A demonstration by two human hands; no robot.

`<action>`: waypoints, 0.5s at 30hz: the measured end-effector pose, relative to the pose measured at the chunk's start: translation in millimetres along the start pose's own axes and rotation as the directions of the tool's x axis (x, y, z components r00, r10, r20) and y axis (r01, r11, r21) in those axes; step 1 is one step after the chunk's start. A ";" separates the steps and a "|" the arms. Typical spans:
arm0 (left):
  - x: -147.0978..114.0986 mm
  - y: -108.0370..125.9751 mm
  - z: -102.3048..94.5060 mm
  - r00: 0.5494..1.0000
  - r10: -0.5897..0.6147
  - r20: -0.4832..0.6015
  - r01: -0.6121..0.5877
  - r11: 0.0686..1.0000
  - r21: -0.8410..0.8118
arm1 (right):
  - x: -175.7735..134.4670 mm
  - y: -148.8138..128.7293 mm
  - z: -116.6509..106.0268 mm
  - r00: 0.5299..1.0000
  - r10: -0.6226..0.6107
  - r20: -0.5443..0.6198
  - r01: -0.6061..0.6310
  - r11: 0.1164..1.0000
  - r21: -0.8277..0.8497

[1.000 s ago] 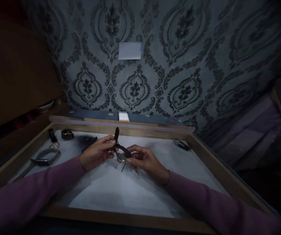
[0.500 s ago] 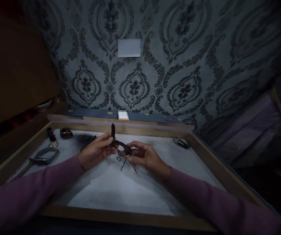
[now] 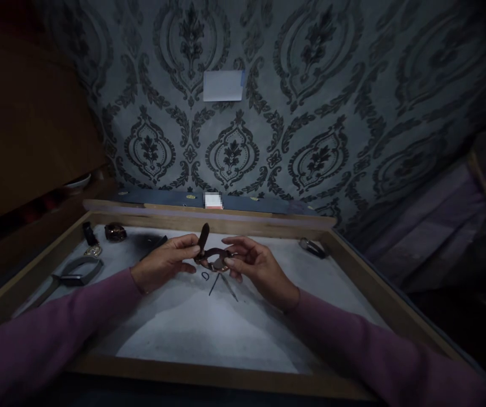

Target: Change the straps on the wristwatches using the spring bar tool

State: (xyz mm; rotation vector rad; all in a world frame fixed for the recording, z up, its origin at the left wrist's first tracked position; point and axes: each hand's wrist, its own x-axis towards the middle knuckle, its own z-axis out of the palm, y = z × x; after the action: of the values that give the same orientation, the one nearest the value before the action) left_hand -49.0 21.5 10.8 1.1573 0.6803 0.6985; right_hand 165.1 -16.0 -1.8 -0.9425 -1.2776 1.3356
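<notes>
Between my hands, above the white surface, is a wristwatch [image 3: 218, 263] with a dark brown strap looped round. My left hand [image 3: 166, 261] pinches the strap near its buckle, and the strap's free end points up. My right hand [image 3: 260, 268] grips the watch by its case, thumb at the edge of the dial and fingers behind. Beneath the watch lie a small dark ring-shaped piece [image 3: 205, 276] and a pair of thin, dark, pointed tools [image 3: 229, 287], spread in a V; whether they join is unclear.
A wooden-rimmed tray [image 3: 226, 367] surrounds the work. On its left are a grey-strapped watch [image 3: 77, 272], a gold-coloured watch [image 3: 92, 250], a dark bracelet-like watch [image 3: 115, 232] and a black flat item [image 3: 152, 247]. Another watch [image 3: 312, 247] lies at the right back. Patterned wallpaper [image 3: 234, 147] rises behind.
The watch has turned so its round face shows more. Its strap end tilts further right. My right fingers have shifted up and around the case, and the pointed tools below show more fully.
</notes>
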 end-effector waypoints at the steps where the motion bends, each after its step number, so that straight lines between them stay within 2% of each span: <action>1: -0.2 0.2 -0.6 1.000 -0.005 0.006 0.005 1.000 0.020 | -0.7 -1.5 0.1 1.000 -0.003 -0.002 0.003 1.000 0.001; 6: 1.8 -1.4 -3.7 0.999 -0.034 0.009 0.033 0.998 0.061 | -2.5 -4.6 -0.2 0.999 0.003 0.046 0.000 0.999 -0.051; 15: 2.1 -2.9 -6.0 1.000 0.005 -0.015 -0.005 0.999 0.035 | -1.5 -4.7 -1.3 0.999 0.013 0.030 -0.010 0.997 -0.082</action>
State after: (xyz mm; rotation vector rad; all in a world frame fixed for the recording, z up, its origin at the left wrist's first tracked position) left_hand -52.0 25.8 6.2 1.1874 0.7052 0.7023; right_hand 167.3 -17.6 2.5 -0.9909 -1.3606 1.3192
